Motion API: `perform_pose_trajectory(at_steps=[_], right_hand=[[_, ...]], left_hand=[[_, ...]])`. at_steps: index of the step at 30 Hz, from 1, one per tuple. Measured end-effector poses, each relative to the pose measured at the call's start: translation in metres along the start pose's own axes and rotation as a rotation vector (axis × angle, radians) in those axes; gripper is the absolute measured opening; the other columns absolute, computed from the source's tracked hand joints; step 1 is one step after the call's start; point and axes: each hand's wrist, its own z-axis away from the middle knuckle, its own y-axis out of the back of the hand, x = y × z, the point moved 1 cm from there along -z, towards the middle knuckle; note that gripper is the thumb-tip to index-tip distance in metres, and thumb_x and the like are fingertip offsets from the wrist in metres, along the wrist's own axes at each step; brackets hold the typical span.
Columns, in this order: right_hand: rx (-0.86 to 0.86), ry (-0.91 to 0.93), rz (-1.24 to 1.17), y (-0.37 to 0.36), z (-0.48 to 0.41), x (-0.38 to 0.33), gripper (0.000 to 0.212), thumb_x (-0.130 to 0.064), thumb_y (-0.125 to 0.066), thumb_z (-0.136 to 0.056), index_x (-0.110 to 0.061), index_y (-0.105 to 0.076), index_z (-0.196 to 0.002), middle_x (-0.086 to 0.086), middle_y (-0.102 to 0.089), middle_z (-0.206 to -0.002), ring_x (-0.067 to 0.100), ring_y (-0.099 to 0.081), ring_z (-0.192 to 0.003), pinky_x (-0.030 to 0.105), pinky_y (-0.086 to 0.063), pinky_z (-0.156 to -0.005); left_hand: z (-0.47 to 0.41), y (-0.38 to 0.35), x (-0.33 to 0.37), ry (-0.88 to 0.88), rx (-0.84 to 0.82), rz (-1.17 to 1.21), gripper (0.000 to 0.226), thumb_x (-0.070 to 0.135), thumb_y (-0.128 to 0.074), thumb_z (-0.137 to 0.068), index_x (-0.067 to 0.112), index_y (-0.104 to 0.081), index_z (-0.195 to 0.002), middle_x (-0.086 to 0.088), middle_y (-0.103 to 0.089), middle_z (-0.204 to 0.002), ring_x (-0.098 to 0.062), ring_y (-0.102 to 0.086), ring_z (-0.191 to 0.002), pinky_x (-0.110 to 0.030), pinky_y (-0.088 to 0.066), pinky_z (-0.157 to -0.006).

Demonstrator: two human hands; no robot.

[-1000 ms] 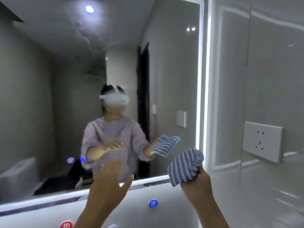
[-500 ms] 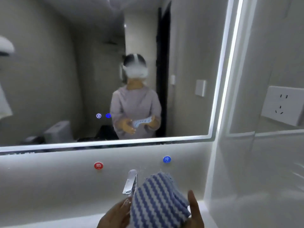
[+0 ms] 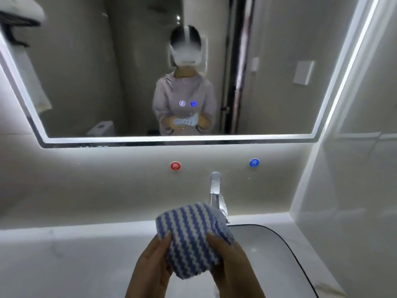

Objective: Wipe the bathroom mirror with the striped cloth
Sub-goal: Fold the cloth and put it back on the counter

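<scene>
The blue-and-white striped cloth is folded into a thick pad and held low in front of me, above the counter. My left hand grips its left side and my right hand grips its right side, thumbs on top. The lit-edged bathroom mirror fills the upper half of the view, well above and beyond the cloth. It reflects a person in a headset holding the same cloth with both hands. Neither hand touches the glass.
A chrome tap stands just behind the cloth, over a dark-rimmed basin at the right. Red and blue round labels sit on the wall under the mirror. Two lit touch icons glow on the glass. A white counter spreads left.
The cloth has come down from the mirror's lower right corner to counter height. My left hand has joined the right on it, and my view has tilted downward.
</scene>
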Motion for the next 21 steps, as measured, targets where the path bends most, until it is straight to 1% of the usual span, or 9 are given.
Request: perform_pose_trajectory(at_steps=[2,4,5,8,10,12,15,19,21], right_hand=[[0.085,0.040,0.053,-0.006,-0.002,0.014,0.062,-0.020,-0.088,-0.059,-0.002,-0.062,-0.113,0.016,-0.074,-0.094,0.028,-0.072,-0.083,0.029,-0.058,-0.062],[0.096,0.010,0.051,-0.019,-0.002,0.026,0.059,-0.024,-0.076,-0.068,-0.003,-0.060,-0.121,0.015,-0.074,-0.094,0.027,-0.072,-0.083,0.031,-0.057,-0.061],[0.083,-0.011,0.075,-0.023,-0.004,0.032,0.060,-0.027,-0.078,-0.068,-0.004,-0.060,-0.121,0.015,-0.074,-0.094,0.027,-0.072,-0.083,0.032,-0.057,-0.062],[0.053,0.020,0.214,-0.038,-0.003,0.042,0.079,-0.035,-0.093,-0.045,-0.008,-0.062,-0.112,0.014,-0.073,-0.099,0.030,-0.071,-0.090,0.034,-0.057,-0.068],[0.097,0.090,0.337,-0.043,-0.005,0.048,0.057,-0.022,-0.090,-0.059,-0.007,-0.060,-0.105,0.012,-0.075,-0.092,0.027,-0.072,-0.084,0.031,-0.057,-0.065],[0.160,0.189,0.432,-0.046,-0.007,0.052,0.036,-0.018,-0.079,-0.071,-0.006,-0.061,-0.101,0.011,-0.075,-0.087,0.026,-0.072,-0.081,0.032,-0.058,-0.066],[0.216,0.283,0.538,-0.048,-0.010,0.062,0.045,-0.052,-0.077,-0.069,-0.012,-0.070,-0.090,0.010,-0.074,-0.084,0.025,-0.070,-0.079,0.038,-0.057,-0.071],[0.212,0.230,0.557,-0.049,-0.013,0.067,0.047,-0.066,-0.070,-0.059,-0.024,-0.076,-0.077,0.002,-0.071,-0.072,0.010,-0.061,-0.065,0.021,-0.047,-0.059],[0.174,0.176,0.508,-0.047,-0.015,0.063,0.039,-0.055,-0.072,-0.071,-0.018,-0.076,-0.083,0.003,-0.074,-0.081,0.012,-0.066,-0.071,0.023,-0.050,-0.063]], left_hand=[[0.004,0.021,0.015,-0.026,0.048,0.020,0.045,0.033,-0.068,-0.066,0.011,-0.061,-0.105,-0.009,-0.075,-0.089,-0.026,-0.072,-0.077,-0.031,-0.058,-0.054],[0.009,0.041,0.030,-0.026,0.059,-0.035,0.035,0.031,-0.060,-0.075,0.014,-0.062,-0.106,-0.009,-0.074,-0.095,-0.029,-0.071,-0.084,-0.034,-0.059,-0.060],[0.011,0.051,0.035,-0.031,0.038,-0.074,0.037,0.037,-0.066,-0.072,0.017,-0.063,-0.104,-0.006,-0.075,-0.093,-0.028,-0.071,-0.083,-0.034,-0.059,-0.062],[0.017,0.070,0.049,-0.088,-0.058,-0.239,0.084,0.068,-0.080,-0.030,0.025,-0.064,-0.100,0.001,-0.075,-0.091,-0.022,-0.072,-0.082,-0.036,-0.059,-0.068],[0.019,0.078,0.057,-0.157,-0.026,-0.280,0.084,0.070,-0.077,-0.033,0.023,-0.064,-0.101,0.004,-0.075,-0.087,-0.019,-0.072,-0.078,-0.032,-0.059,-0.064],[0.018,0.082,0.062,-0.175,0.029,-0.255,0.058,0.055,-0.076,-0.052,0.023,-0.065,-0.100,0.008,-0.075,-0.081,-0.013,-0.071,-0.071,-0.025,-0.057,-0.054],[0.019,0.086,0.060,-0.117,0.080,-0.205,0.026,0.023,-0.066,-0.077,0.020,-0.065,-0.103,0.004,-0.075,-0.079,-0.015,-0.071,-0.068,-0.025,-0.056,-0.051],[0.019,0.089,0.055,-0.107,0.076,-0.223,0.083,0.067,-0.080,-0.030,0.025,-0.065,-0.100,0.002,-0.075,-0.083,-0.018,-0.072,-0.072,-0.027,-0.057,-0.055],[0.019,0.087,0.058,-0.103,0.093,-0.227,0.080,0.071,-0.076,-0.034,0.025,-0.066,-0.099,0.004,-0.075,-0.081,-0.016,-0.072,-0.070,-0.024,-0.056,-0.052]])
